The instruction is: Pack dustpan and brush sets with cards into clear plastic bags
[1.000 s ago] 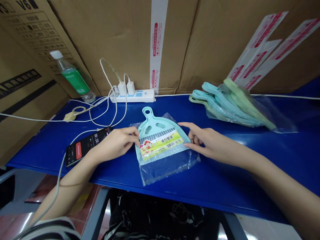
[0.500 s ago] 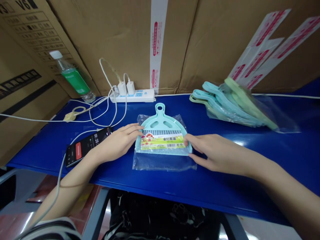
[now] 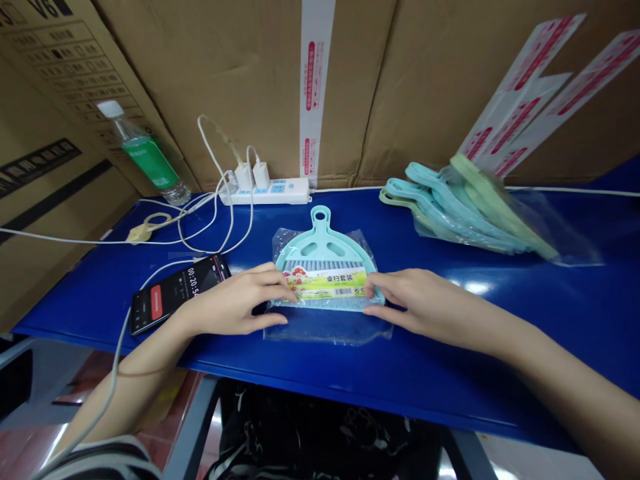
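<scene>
Up against the cardboard boxes [image 3: 240,80], on the blue tabletop [image 3: 450,373], the bagged dustpan [image 3: 325,252] lies flat between the person's hands, its long axis running straight away from them, handle toward the boxes and broad lip facing the near edge. The left hand [image 3: 245,299] has its fingers on the pan's left side, its grip partly spread, thumb apart. The right hand's [image 3: 420,299] grip is likewise half-spread, fingertips at the label's [image 3: 327,283] right end.
</scene>
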{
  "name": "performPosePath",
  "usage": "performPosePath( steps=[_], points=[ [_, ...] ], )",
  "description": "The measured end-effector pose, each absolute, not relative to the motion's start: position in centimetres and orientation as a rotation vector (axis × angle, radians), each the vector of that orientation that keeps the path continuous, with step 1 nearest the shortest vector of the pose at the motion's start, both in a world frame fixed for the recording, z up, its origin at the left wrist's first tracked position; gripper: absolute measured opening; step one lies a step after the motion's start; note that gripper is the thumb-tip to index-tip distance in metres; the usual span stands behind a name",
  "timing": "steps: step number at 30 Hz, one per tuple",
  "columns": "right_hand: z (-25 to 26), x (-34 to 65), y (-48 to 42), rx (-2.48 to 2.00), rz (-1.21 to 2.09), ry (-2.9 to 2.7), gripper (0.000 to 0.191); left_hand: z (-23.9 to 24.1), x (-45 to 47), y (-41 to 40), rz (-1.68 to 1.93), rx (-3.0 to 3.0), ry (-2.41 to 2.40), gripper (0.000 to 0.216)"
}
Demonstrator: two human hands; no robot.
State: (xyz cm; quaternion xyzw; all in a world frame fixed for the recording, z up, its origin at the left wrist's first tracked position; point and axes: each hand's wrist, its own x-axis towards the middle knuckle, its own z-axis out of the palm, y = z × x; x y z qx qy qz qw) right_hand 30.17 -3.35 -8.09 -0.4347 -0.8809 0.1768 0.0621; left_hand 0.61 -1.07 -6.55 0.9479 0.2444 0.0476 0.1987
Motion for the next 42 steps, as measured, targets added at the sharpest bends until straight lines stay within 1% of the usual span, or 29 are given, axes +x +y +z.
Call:
performPosePath(
  steps=[3, 9, 13, 17, 18, 19, 22, 24, 28, 29, 32, 34, 38, 42],
  points=[
    [-8.3, 30.0, -3.2, -1.306, 0.591, -2.649, 0.011, -6.9, 0.6, -1.0, 0.138, 2.649, 0.687, 0.021],
    [-8.3, 30.2, -3.2, -1.247, 0.655, -2.620, 0.018, -6.7, 0.9, -0.9, 0.133, 2.615, 0.655, 0.021],
    [-8.1, 30.5, -3.3, -1.202, 0.702, -2.656, 0.018, -6.4, 0.6, -0.9, 0.065, 2.603, 0.628, 0.012],
    [-7.9, 30.6, -3.2, -1.138, 0.785, -2.673, 0.019, -6.0, -0.1, -0.8, -0.023, 2.556, 0.567, 0.042],
    [-7.9, 30.6, -3.2, -1.120, 0.798, -2.674, 0.020, -5.8, -0.2, -0.8, -0.041, 2.549, 0.555, 0.045],
    [-7.8, 30.6, -3.2, -1.109, 0.807, -2.674, 0.022, -5.7, -0.3, -0.8, -0.051, 2.544, 0.550, 0.044],
    [-7.8, 30.7, -3.3, -1.095, 0.833, -2.672, 0.027, -5.5, -0.3, -0.9, -0.025, 2.548, 0.559, 0.025],
    [-7.8, 31.0, -3.5, -1.083, 0.838, -2.669, 0.027, -5.3, -0.2, -0.9, -0.003, 2.556, 0.546, 0.025],
    [-7.7, 31.6, -4.3, -1.061, 0.725, -2.680, 0.025, -5.1, -0.2, -1.0, -0.052, 2.519, 0.499, 0.038],
    [-7.7, 31.6, -4.5, -1.063, 0.660, -2.696, 0.026, -5.2, -0.2, -1.0, -0.054, 2.510, 0.500, 0.036],
    [-7.6, 31.3, -4.9, -1.054, 0.409, -2.755, 0.026, -5.4, -0.1, -0.9, -0.009, 2.510, 0.506, 0.021],
    [-7.5, 30.9, -5.1, -1.021, 0.275, -2.787, 0.024, -5.5, 0.0, -0.7, 0.032, 2.512, 0.494, 0.017],
    [-7.7, 30.3, -5.0, -0.957, 0.188, -2.818, 0.014, -5.5, 0.1, -0.7, 0.100, 2.465, 0.554, 0.016],
    [-8.0, 29.8, -4.6, -0.917, 0.168, -2.798, 0.013, -5.5, 0.1, -0.9, 0.173, 2.447, 0.697, 0.015]
  ],
)
